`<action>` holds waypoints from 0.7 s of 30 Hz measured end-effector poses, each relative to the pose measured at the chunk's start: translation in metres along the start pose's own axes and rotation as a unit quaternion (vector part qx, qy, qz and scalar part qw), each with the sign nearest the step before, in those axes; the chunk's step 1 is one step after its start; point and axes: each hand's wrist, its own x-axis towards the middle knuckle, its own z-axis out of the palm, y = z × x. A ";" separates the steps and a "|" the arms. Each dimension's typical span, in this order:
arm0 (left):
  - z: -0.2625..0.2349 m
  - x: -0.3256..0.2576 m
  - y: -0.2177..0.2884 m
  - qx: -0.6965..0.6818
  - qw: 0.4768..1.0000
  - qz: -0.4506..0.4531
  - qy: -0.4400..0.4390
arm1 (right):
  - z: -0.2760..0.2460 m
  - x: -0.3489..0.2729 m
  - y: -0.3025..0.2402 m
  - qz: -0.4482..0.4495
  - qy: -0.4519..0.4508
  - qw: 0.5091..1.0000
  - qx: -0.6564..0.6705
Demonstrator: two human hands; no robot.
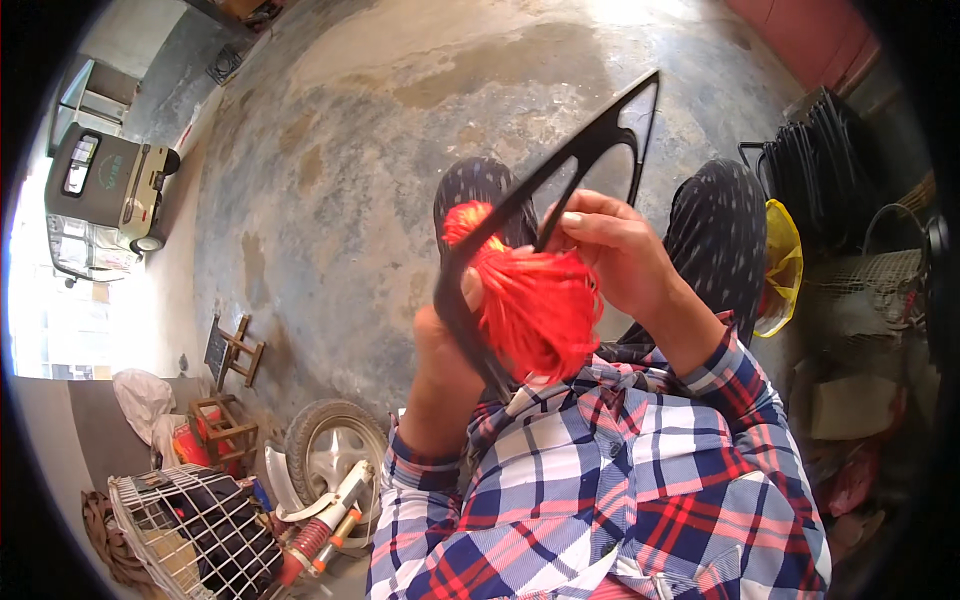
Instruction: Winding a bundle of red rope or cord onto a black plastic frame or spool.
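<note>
A long black triangular frame (520,195) with inner struts slants up and away over my lap. My left hand (447,355) is closed round its near end, together with a bundle of bright red string (540,310). The bundle's gathered top pokes out on the left side of the frame, and its loose strands fan out on the right. My right hand (625,255) is at the inner strut, thumb and forefinger pressed together just above the strands. What lies between those fingertips is too small to make out.
Several black frames (815,170) stand stacked at the right, near a yellow bag (785,265). At the lower left are a wheel (330,450), a white wire basket (200,530) and small wooden stools (235,350). A three-wheeled vehicle (110,195) stands at the far left.
</note>
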 end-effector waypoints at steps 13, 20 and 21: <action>-0.005 0.006 -0.006 0.071 0.991 0.016 -0.111 | -0.016 0.004 0.013 -0.064 0.020 0.991 0.113; -0.020 0.006 0.001 0.062 0.995 0.034 -0.075 | -0.021 -0.015 -0.001 -0.072 -0.010 0.988 0.134; -0.025 0.007 0.002 0.056 0.995 0.036 -0.077 | -0.011 -0.018 -0.009 -0.072 -0.019 0.986 0.151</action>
